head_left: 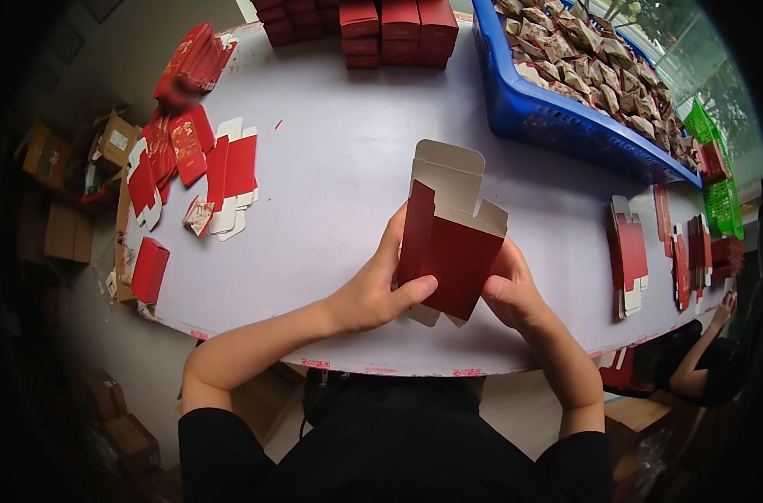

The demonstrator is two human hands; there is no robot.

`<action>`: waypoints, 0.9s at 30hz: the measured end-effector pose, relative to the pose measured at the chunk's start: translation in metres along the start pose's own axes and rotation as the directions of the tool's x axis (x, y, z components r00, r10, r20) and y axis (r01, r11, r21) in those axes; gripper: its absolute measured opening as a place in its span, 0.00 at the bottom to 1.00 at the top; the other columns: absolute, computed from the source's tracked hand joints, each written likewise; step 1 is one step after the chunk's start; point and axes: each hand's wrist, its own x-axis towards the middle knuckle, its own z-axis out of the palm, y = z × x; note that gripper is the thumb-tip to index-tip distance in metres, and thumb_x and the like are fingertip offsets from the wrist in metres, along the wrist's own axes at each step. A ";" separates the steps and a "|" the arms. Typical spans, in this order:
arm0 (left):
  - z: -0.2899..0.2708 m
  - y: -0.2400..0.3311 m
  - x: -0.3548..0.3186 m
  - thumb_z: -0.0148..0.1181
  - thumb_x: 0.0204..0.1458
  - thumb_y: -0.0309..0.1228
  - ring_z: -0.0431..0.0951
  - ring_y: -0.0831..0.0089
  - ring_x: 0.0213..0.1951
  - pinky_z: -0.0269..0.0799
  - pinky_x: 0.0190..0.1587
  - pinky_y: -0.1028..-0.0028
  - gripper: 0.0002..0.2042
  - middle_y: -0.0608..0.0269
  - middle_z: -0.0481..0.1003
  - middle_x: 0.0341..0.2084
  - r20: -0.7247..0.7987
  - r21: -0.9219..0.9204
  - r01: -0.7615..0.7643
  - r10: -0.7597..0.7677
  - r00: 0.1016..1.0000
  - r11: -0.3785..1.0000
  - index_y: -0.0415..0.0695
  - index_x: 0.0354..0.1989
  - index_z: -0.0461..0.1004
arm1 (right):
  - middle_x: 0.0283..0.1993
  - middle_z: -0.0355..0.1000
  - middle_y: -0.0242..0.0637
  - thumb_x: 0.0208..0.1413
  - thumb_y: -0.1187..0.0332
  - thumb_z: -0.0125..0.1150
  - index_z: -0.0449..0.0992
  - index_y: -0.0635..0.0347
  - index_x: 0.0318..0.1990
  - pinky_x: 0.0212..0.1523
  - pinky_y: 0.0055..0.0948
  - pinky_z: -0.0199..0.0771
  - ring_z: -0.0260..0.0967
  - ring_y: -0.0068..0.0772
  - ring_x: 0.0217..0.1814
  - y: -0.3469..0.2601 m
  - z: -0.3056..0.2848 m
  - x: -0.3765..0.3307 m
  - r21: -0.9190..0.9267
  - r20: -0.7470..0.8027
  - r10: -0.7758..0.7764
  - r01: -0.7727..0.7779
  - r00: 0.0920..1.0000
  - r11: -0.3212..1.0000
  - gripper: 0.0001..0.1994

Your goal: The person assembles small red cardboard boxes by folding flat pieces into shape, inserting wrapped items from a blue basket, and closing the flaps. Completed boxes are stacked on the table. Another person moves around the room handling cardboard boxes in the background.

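Red carton (pixel 465 264) between pinching left hand (pixel 377 289) and right hand (pixel 517 289), above table (pixel 331 151) with red edge print (pixel 468 372).

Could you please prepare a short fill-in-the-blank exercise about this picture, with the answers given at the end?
1. The left hand and right hand hold a carton whose outside is coloured ____.
2. The top of this carton is ____, so its pale inside shows.
3. The large basket heaped with small packets is coloured ____.
4. Of near and far, the stacked boxes stand toward the ____ edge of the table.

Missing words: red; open; blue; far.
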 end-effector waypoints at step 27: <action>-0.002 -0.001 0.001 0.64 0.43 0.38 0.77 0.63 0.31 0.73 0.32 0.71 0.37 0.40 0.69 0.43 -0.017 0.208 0.013 -0.010 1.000 0.978 0.50 0.56 0.44 | 0.39 0.68 0.37 0.55 0.71 0.49 0.63 0.62 0.46 0.42 0.26 0.65 0.66 0.27 0.37 0.002 0.004 0.000 -0.546 -0.049 -0.181 0.125 0.982 0.829 0.12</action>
